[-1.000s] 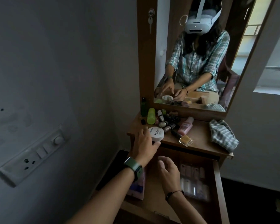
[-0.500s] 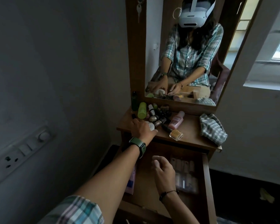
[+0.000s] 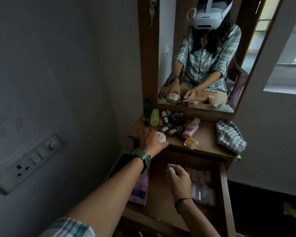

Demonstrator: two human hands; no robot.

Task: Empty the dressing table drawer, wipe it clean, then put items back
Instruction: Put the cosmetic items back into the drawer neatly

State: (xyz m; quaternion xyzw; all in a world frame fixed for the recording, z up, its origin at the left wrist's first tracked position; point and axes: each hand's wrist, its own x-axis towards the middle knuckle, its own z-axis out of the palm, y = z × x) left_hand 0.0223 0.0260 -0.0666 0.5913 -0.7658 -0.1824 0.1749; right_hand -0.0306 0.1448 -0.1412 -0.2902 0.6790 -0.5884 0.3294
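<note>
The brown wooden dressing table (image 3: 210, 146) stands against the wall, under a tall mirror (image 3: 203, 53). Its wooden drawer (image 3: 222, 190) is pulled out, below the front edge of the table top. A flat pink and blue packet (image 3: 138, 189) lies along the drawer's left side, and a clear packet of small pink things (image 3: 202, 187) lies by its right side. So some things seem to be back in the drawer.

A checked grey cloth (image 3: 230, 136) sits crumpled at the right edge of the table top. A heap of small bottles (image 3: 171, 123) fills the back left corner.

The left hand (image 3: 151, 141) curls its fingers round a round white jar (image 3: 161, 136) near the front left edge, gripping it. The right hand (image 3: 179, 178) hangs over the drawer, fingers loosely bent and holding nothing.

Lifting the jar could go badly. The gold glitter nail polish bottle (image 3: 191, 142) lies close to the front edge, and a bump from the hand could knock it off. The crowded bottles could topple too.
</note>
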